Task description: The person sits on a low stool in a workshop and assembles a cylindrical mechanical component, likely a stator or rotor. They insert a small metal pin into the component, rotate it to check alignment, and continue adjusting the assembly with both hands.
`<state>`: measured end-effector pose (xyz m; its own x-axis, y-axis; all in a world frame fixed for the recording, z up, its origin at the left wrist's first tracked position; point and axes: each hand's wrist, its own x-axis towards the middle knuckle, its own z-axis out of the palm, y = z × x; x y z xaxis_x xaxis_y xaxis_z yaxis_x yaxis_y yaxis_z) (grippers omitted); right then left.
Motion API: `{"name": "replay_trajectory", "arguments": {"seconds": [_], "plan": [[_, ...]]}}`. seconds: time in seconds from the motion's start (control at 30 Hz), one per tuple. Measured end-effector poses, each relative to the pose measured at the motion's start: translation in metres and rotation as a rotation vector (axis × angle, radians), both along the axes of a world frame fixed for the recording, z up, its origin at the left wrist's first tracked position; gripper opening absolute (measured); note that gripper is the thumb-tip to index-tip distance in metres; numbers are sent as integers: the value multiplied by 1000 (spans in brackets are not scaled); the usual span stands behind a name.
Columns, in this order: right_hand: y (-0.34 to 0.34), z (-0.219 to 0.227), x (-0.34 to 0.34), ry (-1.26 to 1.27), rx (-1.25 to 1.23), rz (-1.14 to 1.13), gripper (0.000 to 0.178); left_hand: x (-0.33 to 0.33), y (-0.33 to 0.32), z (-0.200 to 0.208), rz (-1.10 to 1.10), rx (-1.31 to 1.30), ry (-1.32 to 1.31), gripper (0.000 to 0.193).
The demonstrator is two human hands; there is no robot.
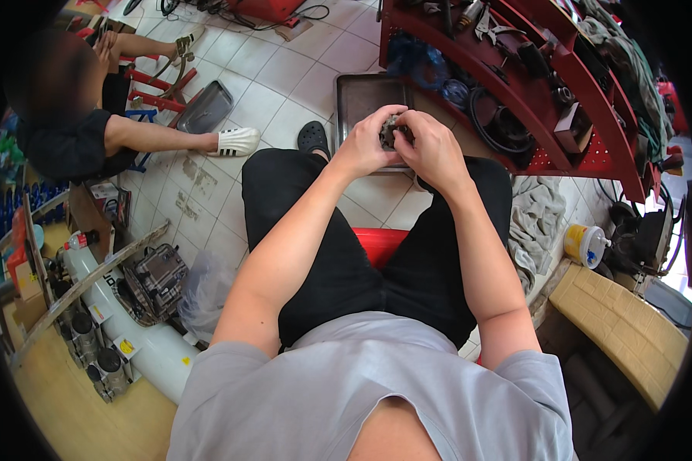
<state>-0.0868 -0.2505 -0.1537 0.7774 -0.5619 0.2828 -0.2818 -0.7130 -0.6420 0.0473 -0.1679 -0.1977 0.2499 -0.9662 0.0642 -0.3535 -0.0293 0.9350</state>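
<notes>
Between my two hands, above my knees, is a small dark metal part [390, 134], round with a toothed or notched edge; its exact kind is too small to make out. My left hand [367, 144] curls around its left side, fingers over the top. From the right, my right hand [430, 146] grips it with thumb and fingers, hiding much of it. Below and beyond the hands a shallow metal tray [349, 100] lies on the tiled floor.
A red tool cart [469, 69] with tools stands at the front right. Grey rags [537, 219] and a white-yellow tub [584, 244] are on the right. Another person [69, 131] sits at the left near a second tray [206, 107]. A white cylinder [142, 338] lies at the lower left.
</notes>
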Motion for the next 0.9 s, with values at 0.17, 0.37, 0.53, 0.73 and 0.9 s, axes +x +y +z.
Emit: {"name": "replay_trajectory", "arguments": {"seconds": [0.17, 0.37, 0.53, 0.73, 0.9], "plan": [[-3, 3, -3, 48, 50, -21, 17, 25, 5, 9, 40, -44, -106, 78], [-4, 8, -2, 58, 29, -44, 14, 80, 10, -17, 723, -171, 244, 37], [-6, 9, -6, 45, 21, -50, 14, 42, 8, 7, 138, -183, -110, 47], [-3, 4, -3, 11, 15, -33, 14, 11, 4, 10, 41, -174, -110, 64], [-1, 4, -1, -30, 28, -20, 15, 11, 0, 11, 15, -140, -199, 60]]}}
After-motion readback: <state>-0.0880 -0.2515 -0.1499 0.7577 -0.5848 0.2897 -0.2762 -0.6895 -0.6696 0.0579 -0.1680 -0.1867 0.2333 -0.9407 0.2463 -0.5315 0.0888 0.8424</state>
